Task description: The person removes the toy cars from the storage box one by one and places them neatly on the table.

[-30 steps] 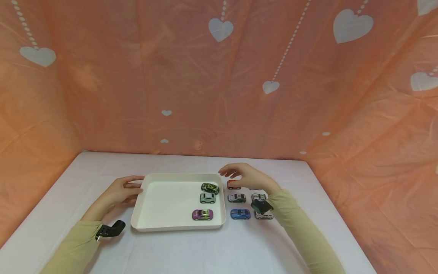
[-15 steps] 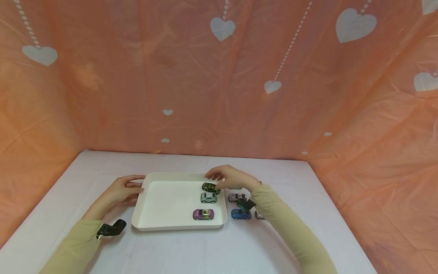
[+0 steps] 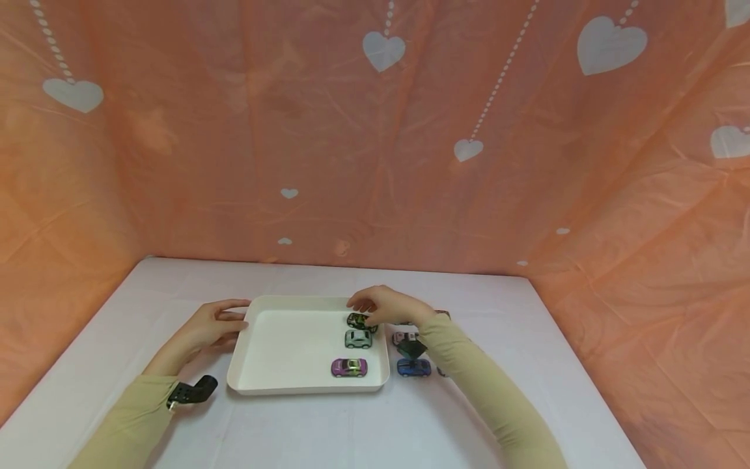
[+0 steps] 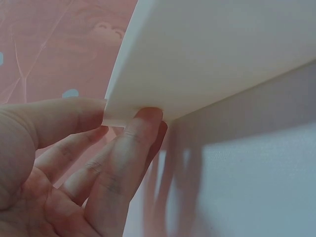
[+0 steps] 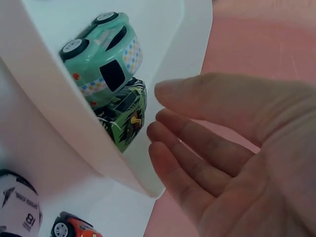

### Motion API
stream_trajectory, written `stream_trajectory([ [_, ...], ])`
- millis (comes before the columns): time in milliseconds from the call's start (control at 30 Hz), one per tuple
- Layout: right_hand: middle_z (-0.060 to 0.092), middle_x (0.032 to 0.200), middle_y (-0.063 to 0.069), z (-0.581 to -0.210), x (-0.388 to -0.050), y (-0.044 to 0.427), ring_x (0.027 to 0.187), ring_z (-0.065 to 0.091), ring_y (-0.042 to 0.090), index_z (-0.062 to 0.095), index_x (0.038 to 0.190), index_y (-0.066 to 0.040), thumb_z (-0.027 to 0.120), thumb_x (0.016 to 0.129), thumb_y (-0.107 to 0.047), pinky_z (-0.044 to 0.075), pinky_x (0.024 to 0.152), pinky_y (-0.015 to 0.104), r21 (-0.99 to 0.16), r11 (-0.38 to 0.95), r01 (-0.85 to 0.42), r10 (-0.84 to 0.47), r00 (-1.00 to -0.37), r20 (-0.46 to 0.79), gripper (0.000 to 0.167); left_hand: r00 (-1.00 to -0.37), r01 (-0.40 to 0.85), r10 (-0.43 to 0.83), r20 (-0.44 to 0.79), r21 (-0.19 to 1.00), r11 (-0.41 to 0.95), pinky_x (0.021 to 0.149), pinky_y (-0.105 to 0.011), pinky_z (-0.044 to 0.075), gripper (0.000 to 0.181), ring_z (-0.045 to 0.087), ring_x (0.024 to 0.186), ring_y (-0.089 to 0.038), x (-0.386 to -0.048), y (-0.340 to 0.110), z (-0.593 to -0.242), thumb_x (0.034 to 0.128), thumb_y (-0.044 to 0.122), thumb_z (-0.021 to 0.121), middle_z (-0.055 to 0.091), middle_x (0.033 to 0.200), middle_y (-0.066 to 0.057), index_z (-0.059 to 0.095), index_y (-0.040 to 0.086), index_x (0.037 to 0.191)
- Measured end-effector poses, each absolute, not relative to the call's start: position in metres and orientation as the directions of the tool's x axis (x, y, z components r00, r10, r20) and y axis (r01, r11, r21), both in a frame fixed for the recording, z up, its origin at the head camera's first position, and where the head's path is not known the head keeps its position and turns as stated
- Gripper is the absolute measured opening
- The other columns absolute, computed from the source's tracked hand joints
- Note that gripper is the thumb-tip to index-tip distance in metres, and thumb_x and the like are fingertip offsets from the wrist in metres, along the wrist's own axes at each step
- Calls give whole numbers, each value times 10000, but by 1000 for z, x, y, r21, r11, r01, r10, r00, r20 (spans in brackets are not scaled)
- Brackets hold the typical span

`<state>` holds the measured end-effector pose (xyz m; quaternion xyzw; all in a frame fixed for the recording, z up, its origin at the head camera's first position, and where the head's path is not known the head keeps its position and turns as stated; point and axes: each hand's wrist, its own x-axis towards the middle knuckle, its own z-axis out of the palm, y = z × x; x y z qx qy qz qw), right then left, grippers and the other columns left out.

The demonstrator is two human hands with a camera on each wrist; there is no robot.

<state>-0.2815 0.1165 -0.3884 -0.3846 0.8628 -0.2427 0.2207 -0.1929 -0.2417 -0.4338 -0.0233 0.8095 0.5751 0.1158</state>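
Observation:
A white tray [image 3: 281, 384] lies on the table. My left hand [image 3: 208, 329] holds its left edge; in the left wrist view the thumb meets the rim and a fingertip presses the outer wall. My right hand [image 3: 391, 305] hovers at the tray's far right corner, fingers slightly bent, with a gap to the thumb and nothing between them. Just beside it sits a black-and-green toy car [image 5: 126, 118], touching a mint green toy car [image 5: 106, 61]. Nearer the front of the tray stands a purple toy car [image 3: 349, 368].
Right of the tray are a blue toy car [image 3: 414, 367], a white toy car [image 5: 19, 205] marked 18 and an orange-red toy car [image 5: 76, 227]. My right arm partly hides more cars. An orange curtain [image 3: 328, 163] with hearts surrounds the white table [image 3: 293, 430].
My right hand has moved left from above the orange-red car to the tray's far right corner, slowing lately. The left hand stays on the tray's edge. The cars keep their places.

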Motion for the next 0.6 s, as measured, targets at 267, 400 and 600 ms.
stream_trajectory([
  [267,620,1220,87,-390,-281,110,1106,578,188,580,1285,-34,650,848,65,458,916,266,-547,631,-550,-745,-626,-231,453,-974,-164,97,-206,930,329,673,-315,552,588,662,867,-192,-193,-242,-435,898,86,664,541,1257,-311,401,-47,1406],
  [400,637,1176,83,-392,-280,107,1064,579,172,585,1280,-53,629,838,92,468,885,258,-500,652,-570,-738,-630,-243,468,-973,-172,89,-213,927,333,658,-310,550,590,661,852,-185,-194,-241,-435,896,86,666,541,1258,-308,401,-46,1406],
  [600,622,1217,86,-393,-279,101,1104,569,169,556,1313,-51,601,852,107,457,907,252,-500,633,-590,-754,-617,-226,489,-971,-178,92,-219,927,330,665,-316,551,595,660,854,-187,-194,-242,-435,902,93,660,536,1267,-307,389,-42,1415],
])
